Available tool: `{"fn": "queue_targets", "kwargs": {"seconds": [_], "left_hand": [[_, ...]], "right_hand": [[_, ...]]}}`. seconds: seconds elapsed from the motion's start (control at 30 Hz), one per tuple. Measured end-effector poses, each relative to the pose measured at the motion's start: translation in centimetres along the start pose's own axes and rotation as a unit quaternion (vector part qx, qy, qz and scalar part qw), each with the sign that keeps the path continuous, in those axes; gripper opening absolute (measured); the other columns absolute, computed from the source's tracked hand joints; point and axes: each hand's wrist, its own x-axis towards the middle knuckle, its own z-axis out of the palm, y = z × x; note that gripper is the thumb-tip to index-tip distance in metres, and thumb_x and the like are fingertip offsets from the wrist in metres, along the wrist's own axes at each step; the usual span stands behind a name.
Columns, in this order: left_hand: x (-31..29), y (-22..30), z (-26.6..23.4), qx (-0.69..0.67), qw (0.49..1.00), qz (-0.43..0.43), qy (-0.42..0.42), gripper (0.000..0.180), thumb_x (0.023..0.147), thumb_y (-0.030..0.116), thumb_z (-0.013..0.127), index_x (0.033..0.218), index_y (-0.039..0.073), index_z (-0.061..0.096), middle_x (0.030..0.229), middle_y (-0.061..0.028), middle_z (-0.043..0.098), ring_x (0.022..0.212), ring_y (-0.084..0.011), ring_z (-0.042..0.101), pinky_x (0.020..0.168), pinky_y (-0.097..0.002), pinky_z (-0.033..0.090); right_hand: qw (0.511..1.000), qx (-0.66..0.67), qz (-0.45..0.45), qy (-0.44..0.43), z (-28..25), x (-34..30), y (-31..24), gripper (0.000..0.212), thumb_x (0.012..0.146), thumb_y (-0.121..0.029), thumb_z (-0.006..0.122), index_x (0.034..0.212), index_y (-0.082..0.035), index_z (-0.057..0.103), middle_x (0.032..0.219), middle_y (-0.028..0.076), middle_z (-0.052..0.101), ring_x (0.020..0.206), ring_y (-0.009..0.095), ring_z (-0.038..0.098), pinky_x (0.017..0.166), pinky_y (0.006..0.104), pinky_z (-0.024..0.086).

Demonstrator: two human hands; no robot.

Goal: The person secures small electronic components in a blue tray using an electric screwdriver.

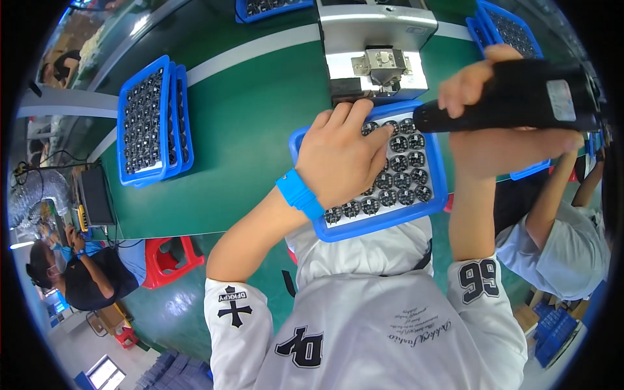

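Observation:
A blue tray (383, 221) full of several small round black parts (407, 179) lies at the near edge of the green bench. My left hand (341, 156), with a blue wristband, rests on the tray's left half, fingertips touching a part near the top row. My right hand (507, 130) grips a thick black power tool (513, 101), held level, its tip (421, 121) pointing left over the tray's upper right parts. Whether the tip touches a part is unclear.
A metal fixture machine (376, 55) stands just behind the tray. Stacked blue trays (153, 123) of parts sit at the left, more blue trays (507, 29) at the back right. A red stool (170, 260) and another seated person (84, 273) are lower left; a person's arm (552, 208) is at right.

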Motion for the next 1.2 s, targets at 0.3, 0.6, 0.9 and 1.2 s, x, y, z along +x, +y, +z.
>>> {"fn": "queue_targets", "kwargs": {"seconds": [0.3,0.6,0.9,1.2], "left_hand": [[2.0,-0.8,-1.9,0.000,0.994,0.102,0.043,0.024,0.080,0.011,0.075,0.104,0.010,0.075,0.126,-0.0133,0.064,0.113,-0.0349,0.064,0.098,-0.0454,0.051],[8.5,-0.3,-1.8,0.137,0.924,0.339,-0.113,0.009,0.074,0.016,0.070,0.078,0.010,0.074,0.138,-0.0086,0.061,0.139,-0.0255,0.051,0.122,-0.0479,0.037],[10.0,-1.1,-1.5,0.133,0.894,0.402,-0.144,0.010,0.075,0.016,0.069,0.079,0.010,0.076,0.126,-0.0069,0.066,0.131,-0.0243,0.055,0.122,-0.0480,0.037],[10.9,-1.8,-0.9,0.132,0.865,0.449,-0.179,0.011,0.076,0.017,0.068,0.083,0.009,0.072,0.130,-0.0078,0.065,0.130,-0.0257,0.057,0.117,-0.0502,0.040]], "right_hand": [[0.994,0.024,-0.014,0.103,-1.7,-3.7,-5.7,0.120,0.069,-0.105,0.038,0.129,-0.003,0.055,0.077,0.005,0.054,0.058,0.018,0.052,0.058,0.0356,0.044],[0.994,0.029,-0.028,0.102,-3.5,-6.4,-8.2,0.119,0.070,-0.103,0.044,0.133,-0.002,0.051,0.078,0.008,0.059,0.060,0.020,0.057,0.059,0.0361,0.046],[0.973,0.043,-0.011,0.227,-3.0,-7.7,-8.1,0.109,0.071,-0.101,0.048,0.120,-0.004,0.056,0.067,0.005,0.055,0.052,0.018,0.052,0.050,0.0346,0.042],[0.970,0.059,0.005,0.234,-3.1,-8.4,-7.9,0.111,0.071,-0.102,0.044,0.120,-0.003,0.052,0.069,0.006,0.056,0.052,0.019,0.052,0.052,0.0358,0.043]]}}
